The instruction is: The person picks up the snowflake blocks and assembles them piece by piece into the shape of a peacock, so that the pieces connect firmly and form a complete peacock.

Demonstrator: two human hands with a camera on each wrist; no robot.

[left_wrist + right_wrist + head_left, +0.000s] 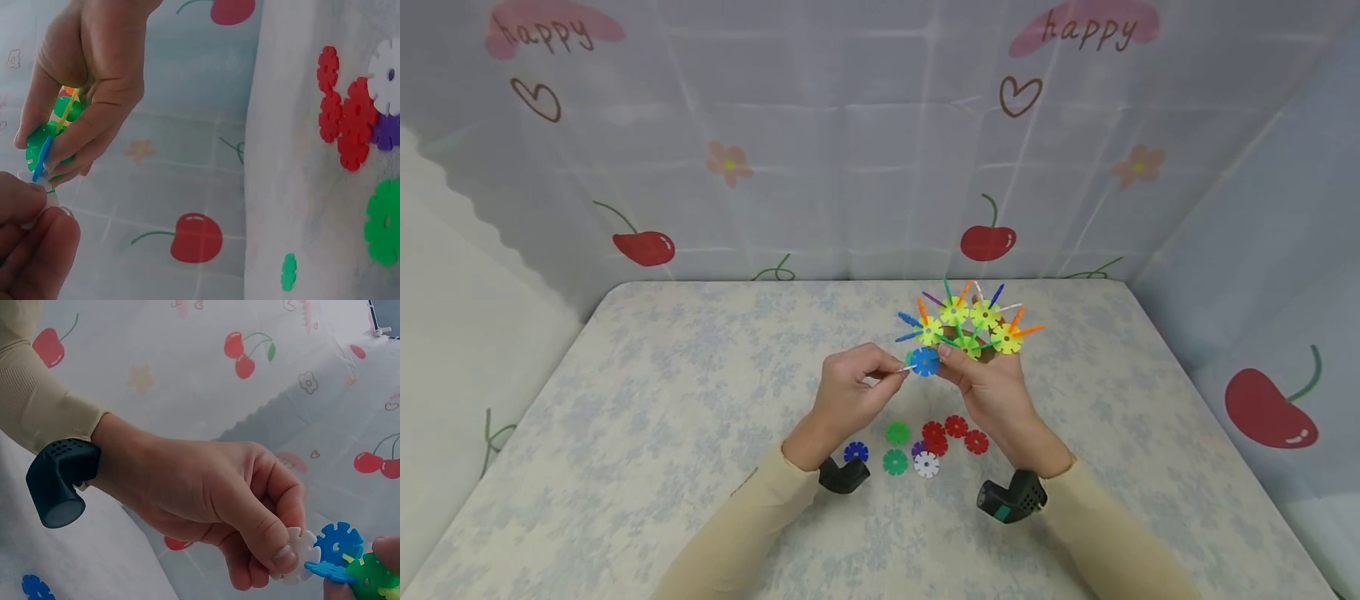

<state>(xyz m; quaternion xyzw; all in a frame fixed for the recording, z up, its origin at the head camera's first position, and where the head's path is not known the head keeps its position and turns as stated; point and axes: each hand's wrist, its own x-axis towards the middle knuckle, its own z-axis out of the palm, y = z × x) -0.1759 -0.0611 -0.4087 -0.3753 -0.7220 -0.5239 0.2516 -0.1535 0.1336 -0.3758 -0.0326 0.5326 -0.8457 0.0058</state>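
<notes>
My left hand [853,387] pinches a white notched plastic disc [304,553] between thumb and fingertips. Its edge meets a blue notched disc [924,362] on a larger piece of joined discs. That piece rests in my right hand [996,396], whose thumb presses on its near side while the fingers lie behind it. Yellow discs [954,311] make up its middle, with orange, blue, purple, white and green discs standing out edge-on. In the right wrist view, a green disc [374,572] sits beside the blue ones. Part of the piece is hidden by my right hand.
Loose discs lie on the patterned tabletop [662,433] below my hands: several red ones [956,426], two green [895,462], a white [927,464], a purple [917,449] and a dark blue [856,452]. A cherry-printed curtain [850,167] hangs behind the table.
</notes>
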